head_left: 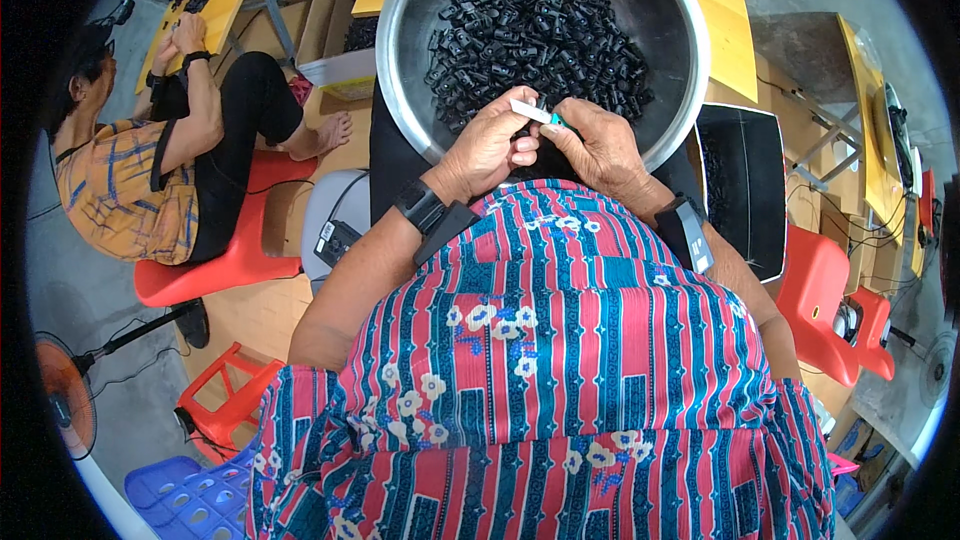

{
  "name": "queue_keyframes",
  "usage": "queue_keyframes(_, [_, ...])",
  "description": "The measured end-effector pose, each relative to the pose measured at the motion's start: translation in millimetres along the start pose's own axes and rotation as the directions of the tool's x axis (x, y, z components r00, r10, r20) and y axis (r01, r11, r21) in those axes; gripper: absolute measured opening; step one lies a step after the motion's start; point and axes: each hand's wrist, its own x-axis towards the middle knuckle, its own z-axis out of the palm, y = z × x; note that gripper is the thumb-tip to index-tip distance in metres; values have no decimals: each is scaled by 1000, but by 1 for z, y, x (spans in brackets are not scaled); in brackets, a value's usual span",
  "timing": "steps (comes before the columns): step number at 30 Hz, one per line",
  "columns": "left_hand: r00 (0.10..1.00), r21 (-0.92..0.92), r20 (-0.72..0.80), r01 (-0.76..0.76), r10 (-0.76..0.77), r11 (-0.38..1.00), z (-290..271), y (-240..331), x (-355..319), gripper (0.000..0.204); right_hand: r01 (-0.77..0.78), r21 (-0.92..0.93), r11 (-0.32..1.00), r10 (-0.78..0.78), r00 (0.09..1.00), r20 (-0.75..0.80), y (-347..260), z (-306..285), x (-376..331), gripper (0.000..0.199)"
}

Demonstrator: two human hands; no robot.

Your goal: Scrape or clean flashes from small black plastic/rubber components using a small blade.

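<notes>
A wide metal bowl (690,60) sits in front of me, holding a heap of several small black plastic parts (540,40). My left hand (485,150) and my right hand (595,140) meet at the bowl's near rim. Between their fingers they pinch a small white stick-like piece with a green tip (535,114). Each wrist carries a black strapped band. Whether a black part is also held under the fingers is hidden.
Another person in an orange patterned top (120,180) sits at the left on a red plastic chair (235,250). Yellow tabletops (730,10), cardboard boxes (335,30), a black bin (745,185), more red chairs (820,300) and a floor fan (65,405) surround me.
</notes>
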Motion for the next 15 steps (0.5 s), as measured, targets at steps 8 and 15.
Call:
queue_keyframes(8, [998, 6, -60, -1, 1, 1000, 6, 0, -2, 8, -11, 3, 1000, 11, 1000, 8, 0, 1, 1, 25])
queue_keyframes(15, [998, -13, -54, 22, -23, 1000, 5, 0, -2, 9, -33, 36, 999, 33, 999, 9, 0, 0, 1, 24])
